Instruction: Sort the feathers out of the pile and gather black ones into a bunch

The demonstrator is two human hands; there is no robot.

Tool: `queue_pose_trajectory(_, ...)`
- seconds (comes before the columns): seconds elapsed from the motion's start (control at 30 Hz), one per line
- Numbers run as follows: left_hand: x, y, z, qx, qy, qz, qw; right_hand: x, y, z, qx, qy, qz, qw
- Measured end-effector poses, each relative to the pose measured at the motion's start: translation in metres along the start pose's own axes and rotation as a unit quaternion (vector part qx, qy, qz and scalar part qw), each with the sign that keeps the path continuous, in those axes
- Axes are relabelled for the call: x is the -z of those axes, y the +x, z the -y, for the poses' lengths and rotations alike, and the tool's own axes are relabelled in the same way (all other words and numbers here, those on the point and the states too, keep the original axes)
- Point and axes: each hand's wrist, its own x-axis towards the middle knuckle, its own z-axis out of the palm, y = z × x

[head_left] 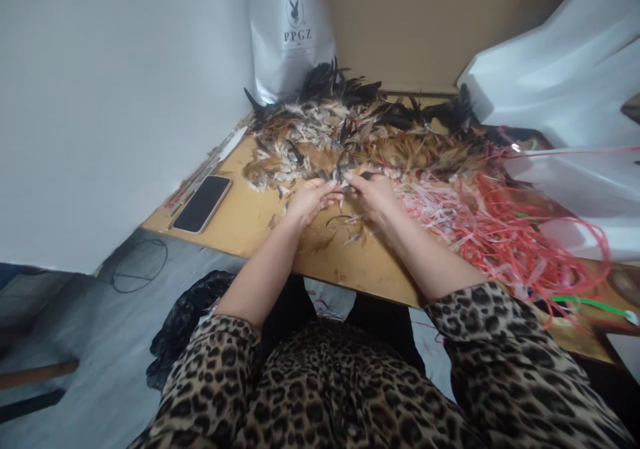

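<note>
My left hand [316, 199] and my right hand [371, 192] meet close together over the near edge of a feather pile [320, 129]. Thumb and fingers of each are pinched on dark feathers [341, 174] between them; how many they hold cannot be made out. Brown, white and black feathers make up the pile, with long black ones at the back. A few loose feathers [350, 225] lie on the wooden table just below my hands. Beside my right forearm spreads a tangle of pink and white plastic strips [480, 229].
A dark-screened phone [203, 203] lies at the table's left end, by a white wall [120, 102]. Behind the feathers stands a printed white bag [295, 49]. White sheeting [565, 69] rises at the right. A black plastic bag [187, 315] and a cable [140, 265] are on the floor.
</note>
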Motion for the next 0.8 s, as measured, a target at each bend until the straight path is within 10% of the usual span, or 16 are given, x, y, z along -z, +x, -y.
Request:
queue_pose_trajectory(0.3, -0.0038, 0.0004, 0.0044, 0.003, 0.03, 0.009, 1.0, -0.0047, -0.0049, 0.0, 0.087, -0.092, -0.011, 0.992)
queue_pose_trajectory(0.8, 0.002, 0.0024, 0.0052, 0.043, 0.012, 0.038, 0.998, 0.0011, 0.0022, -0.0028, 0.021, -0.036, -0.007, 0.999)
